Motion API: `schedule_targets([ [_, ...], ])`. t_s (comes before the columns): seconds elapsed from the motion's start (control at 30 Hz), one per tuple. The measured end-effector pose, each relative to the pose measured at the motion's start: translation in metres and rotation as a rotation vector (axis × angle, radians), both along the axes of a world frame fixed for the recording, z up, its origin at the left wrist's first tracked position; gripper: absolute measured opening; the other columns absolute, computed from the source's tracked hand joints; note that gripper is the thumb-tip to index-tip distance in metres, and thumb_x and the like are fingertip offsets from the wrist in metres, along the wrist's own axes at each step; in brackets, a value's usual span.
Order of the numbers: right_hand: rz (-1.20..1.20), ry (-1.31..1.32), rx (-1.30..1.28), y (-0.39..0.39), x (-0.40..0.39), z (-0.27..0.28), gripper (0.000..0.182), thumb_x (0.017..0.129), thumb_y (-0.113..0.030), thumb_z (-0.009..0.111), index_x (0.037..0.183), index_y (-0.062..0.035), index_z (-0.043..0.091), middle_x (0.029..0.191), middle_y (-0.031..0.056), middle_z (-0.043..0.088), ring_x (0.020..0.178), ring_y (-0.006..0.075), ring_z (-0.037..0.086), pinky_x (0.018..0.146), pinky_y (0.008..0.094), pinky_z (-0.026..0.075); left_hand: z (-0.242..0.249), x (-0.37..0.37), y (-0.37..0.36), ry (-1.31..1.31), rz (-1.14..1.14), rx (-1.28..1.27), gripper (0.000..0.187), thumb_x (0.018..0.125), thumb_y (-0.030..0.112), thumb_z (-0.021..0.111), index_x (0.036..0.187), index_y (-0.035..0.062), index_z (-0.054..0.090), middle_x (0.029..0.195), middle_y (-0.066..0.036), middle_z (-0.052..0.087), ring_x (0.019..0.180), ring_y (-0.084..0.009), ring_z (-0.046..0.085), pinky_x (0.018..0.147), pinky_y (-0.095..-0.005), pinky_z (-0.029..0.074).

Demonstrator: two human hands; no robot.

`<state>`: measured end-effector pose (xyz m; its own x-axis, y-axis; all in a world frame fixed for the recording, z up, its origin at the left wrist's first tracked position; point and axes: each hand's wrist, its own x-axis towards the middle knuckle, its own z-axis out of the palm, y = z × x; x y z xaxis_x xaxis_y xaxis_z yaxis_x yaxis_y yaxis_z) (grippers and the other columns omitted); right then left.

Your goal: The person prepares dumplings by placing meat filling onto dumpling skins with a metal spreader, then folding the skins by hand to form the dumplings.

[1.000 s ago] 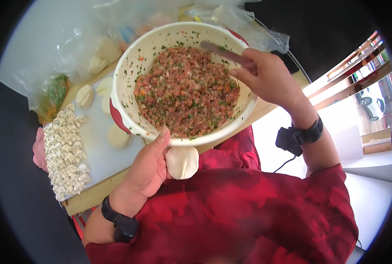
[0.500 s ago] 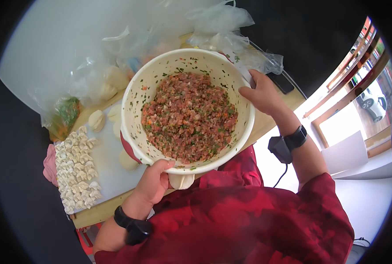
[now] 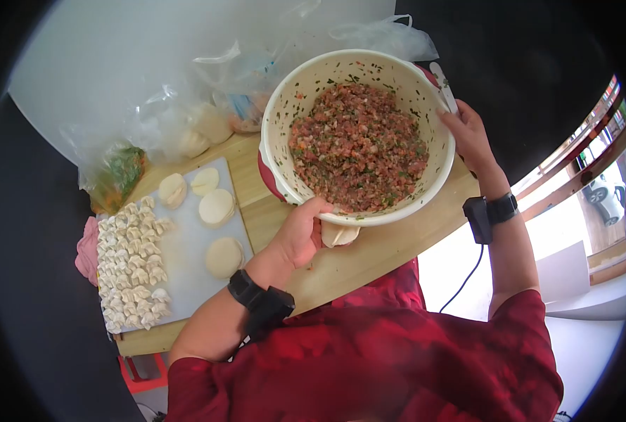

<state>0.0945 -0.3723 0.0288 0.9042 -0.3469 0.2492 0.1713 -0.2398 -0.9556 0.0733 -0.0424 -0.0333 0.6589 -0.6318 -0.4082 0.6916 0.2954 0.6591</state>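
Note:
A large cream mixing bowl with red side grips holds minced meat filling flecked with green and orange. My left hand is closed on the near left rim, thumb over the edge. A pale folded dough piece sticks out under the rim beside its fingers. On the right, my right hand grips the rim; a flat whitish utensil lies against the bowl wall there, its lower end at my fingers. Fingers beneath the rim are hidden.
Left of the bowl is a white board with rows of dumplings and several round dough wrappers. Behind stand plastic bags, one holding greens. A pink cloth lies by the wooden table's left end.
Both hands have carried the bowl right and away from me, along with the utensil. More of the board and its round wrappers now shows.

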Motion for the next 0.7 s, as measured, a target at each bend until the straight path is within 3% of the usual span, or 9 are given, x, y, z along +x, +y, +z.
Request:
schedule_targets([
  [0.03, -0.001, -0.008, 0.001, -0.008, 0.007, -0.003, 0.032, 0.087, -0.023, 0.064, 0.11, -0.0009, 0.06, 0.082, 0.006, 0.062, 0.07, 0.0099, 0.057, 0.064, 0.025, 0.048, -0.002, -0.003, -0.001, -0.008, -0.001, 0.001, 0.042, 0.089, 0.016, 0.045, 0.124, -0.0063, 0.046, 0.118, -0.019, 0.061, 0.103, -0.0311, 0.064, 0.085, -0.0465, 0.056],
  [0.1, 0.05, 0.068, 0.399, -0.047, 0.037, -0.021, 0.027, 0.091, -0.024, 0.063, 0.109, -0.0035, 0.061, 0.082, 0.0042, 0.063, 0.07, 0.0055, 0.057, 0.063, 0.0218, 0.048, -0.008, -0.008, -0.003, 0.007, 0.091, -0.053, 0.042, 0.089, 0.016, 0.045, 0.124, -0.0065, 0.046, 0.116, -0.019, 0.061, 0.103, -0.0322, 0.064, 0.085, -0.0472, 0.056],
  [0.13, 0.077, 0.091, 0.303, -0.066, 0.057, -0.04, 0.029, 0.091, -0.024, 0.065, 0.111, -0.0036, 0.062, 0.084, 0.0046, 0.065, 0.072, 0.0091, 0.06, 0.062, 0.0269, 0.051, -0.005, -0.011, -0.001, 0.014, 0.086, -0.059, 0.032, 0.09, 0.015, 0.047, 0.115, -0.0059, 0.05, 0.115, -0.019, 0.06, 0.102, -0.0297, 0.064, 0.089, -0.0449, 0.055],
  [0.23, 0.032, -0.017, 0.133, -0.037, 0.082, -0.044, 0.034, 0.09, -0.025, 0.066, 0.116, -0.0037, 0.062, 0.091, 0.0077, 0.067, 0.077, 0.0146, 0.064, 0.062, 0.0317, 0.054, -0.015, -0.018, -0.002, 0.049, 0.108, -0.085, 0.033, 0.09, 0.014, 0.046, 0.116, -0.0064, 0.047, 0.115, -0.02, 0.06, 0.103, -0.0312, 0.064, 0.09, -0.0462, 0.055],
  [0.27, 0.193, -0.066, 0.171, -0.032, 0.081, -0.043, 0.037, 0.092, -0.028, 0.062, 0.119, -0.0031, 0.061, 0.098, 0.011, 0.068, 0.081, 0.0188, 0.066, 0.065, 0.0343, 0.055, -0.016, -0.02, -0.005, 0.051, 0.126, -0.052, 0.035, 0.09, 0.013, 0.046, 0.118, -0.0067, 0.045, 0.115, -0.02, 0.06, 0.104, -0.0322, 0.063, 0.09, -0.0468, 0.056],
  [0.43, 0.235, -0.062, 0.241, -0.021, 0.097, -0.033, 0.037, 0.092, -0.029, 0.061, 0.119, -0.003, 0.061, 0.098, 0.0111, 0.068, 0.081, 0.0188, 0.066, 0.065, 0.0343, 0.055, -0.014, -0.036, -0.026, 0.046, 0.208, -0.03, 0.032, 0.09, 0.012, 0.047, 0.116, -0.0064, 0.047, 0.112, -0.019, 0.06, 0.104, -0.0309, 0.063, 0.089, -0.0452, 0.056],
  [0.5, 0.257, -0.042, 0.265, -0.012, 0.099, -0.033, 0.037, 0.092, -0.029, 0.061, 0.119, -0.0029, 0.061, 0.098, 0.0111, 0.068, 0.082, 0.0188, 0.066, 0.065, 0.0343, 0.055, -0.018, -0.041, -0.031, 0.024, 0.277, 0.083, 0.043, 0.089, 0.016, 0.044, 0.121, -0.0122, 0.043, 0.112, -0.024, 0.061, 0.099, -0.0369, 0.065, 0.087, -0.0503, 0.056],
  [0.7, 0.31, 0.052, 0.371, -0.017, 0.109, -0.029, 0.037, 0.093, -0.029, 0.06, 0.119, -0.0028, 0.061, 0.098, 0.0112, 0.068, 0.082, 0.0189, 0.066, 0.065, 0.0342, 0.055, -0.006, -0.05, -0.035, 0.039, 0.332, 0.126, 0.047, 0.085, 0.015, 0.046, 0.126, -0.0084, 0.04, 0.121, -0.025, 0.056, 0.108, -0.0389, 0.061, 0.086, -0.0554, 0.054],
])
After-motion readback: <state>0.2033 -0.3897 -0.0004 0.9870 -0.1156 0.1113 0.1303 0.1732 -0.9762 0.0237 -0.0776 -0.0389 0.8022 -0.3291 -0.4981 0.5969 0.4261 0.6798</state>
